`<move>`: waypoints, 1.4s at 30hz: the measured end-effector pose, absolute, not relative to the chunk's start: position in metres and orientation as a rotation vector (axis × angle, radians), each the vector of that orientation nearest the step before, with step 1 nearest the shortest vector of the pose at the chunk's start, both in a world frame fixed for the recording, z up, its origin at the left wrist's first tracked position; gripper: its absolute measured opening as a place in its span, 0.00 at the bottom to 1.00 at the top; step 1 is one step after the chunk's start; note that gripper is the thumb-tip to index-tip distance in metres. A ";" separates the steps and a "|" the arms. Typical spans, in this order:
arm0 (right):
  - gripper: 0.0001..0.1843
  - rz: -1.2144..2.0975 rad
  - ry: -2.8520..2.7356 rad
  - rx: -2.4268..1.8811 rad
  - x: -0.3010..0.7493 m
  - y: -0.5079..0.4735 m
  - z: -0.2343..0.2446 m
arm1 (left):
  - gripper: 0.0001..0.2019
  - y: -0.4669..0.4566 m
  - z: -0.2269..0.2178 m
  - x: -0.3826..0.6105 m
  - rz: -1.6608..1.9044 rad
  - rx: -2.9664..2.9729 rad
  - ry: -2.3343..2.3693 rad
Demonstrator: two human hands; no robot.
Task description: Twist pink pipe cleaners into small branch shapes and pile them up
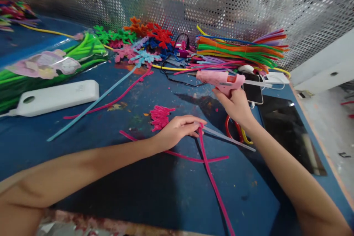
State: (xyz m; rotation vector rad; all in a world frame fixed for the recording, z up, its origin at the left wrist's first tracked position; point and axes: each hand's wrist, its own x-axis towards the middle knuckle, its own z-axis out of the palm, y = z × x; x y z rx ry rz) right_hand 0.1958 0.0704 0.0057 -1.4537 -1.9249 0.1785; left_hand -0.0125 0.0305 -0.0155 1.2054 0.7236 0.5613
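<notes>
My right hand (235, 105) is closed round the handle of a pink glue gun (218, 78), raised above the table with its nozzle to the left. A glue stick sticks out of its back end. My left hand (179, 129) pinches the upper end of a magenta pipe cleaner (211, 177), which hangs down toward the front edge. Beside those fingertips a pale translucent stick (229, 139) runs off to the right; whether the hand holds it too, I cannot tell. Behind the left hand lies a magenta cluster of bent pipe cleaner (160, 117). Another magenta pipe cleaner (190, 158) lies under the wrist.
Scissors (234, 129) lie partly behind my right forearm, near a black panel (293, 132) and a phone (253, 92). Bundled pipe cleaners (240, 51) and fuzzy flower shapes (160, 35) line the perforated metal screen. A white power strip (59, 96) sits left.
</notes>
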 end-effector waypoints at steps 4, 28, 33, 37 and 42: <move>0.10 0.146 -2.066 -1.427 0.185 0.082 -0.006 | 0.13 0.029 -0.013 -0.012 0.561 1.295 0.712; 0.15 -0.240 -2.411 -1.779 0.147 0.092 0.015 | 0.12 0.026 -0.017 -0.012 0.533 1.336 0.656; 0.12 -0.264 -2.281 -1.708 0.151 0.099 0.029 | 0.12 0.026 -0.017 -0.012 0.533 1.368 0.658; 0.20 -0.077 -1.911 -1.580 0.164 0.136 0.059 | 0.12 0.026 -0.017 -0.012 0.533 1.408 0.676; 0.22 0.330 -1.331 -1.541 0.180 0.158 0.096 | 0.12 0.028 -0.017 -0.012 0.512 1.304 0.694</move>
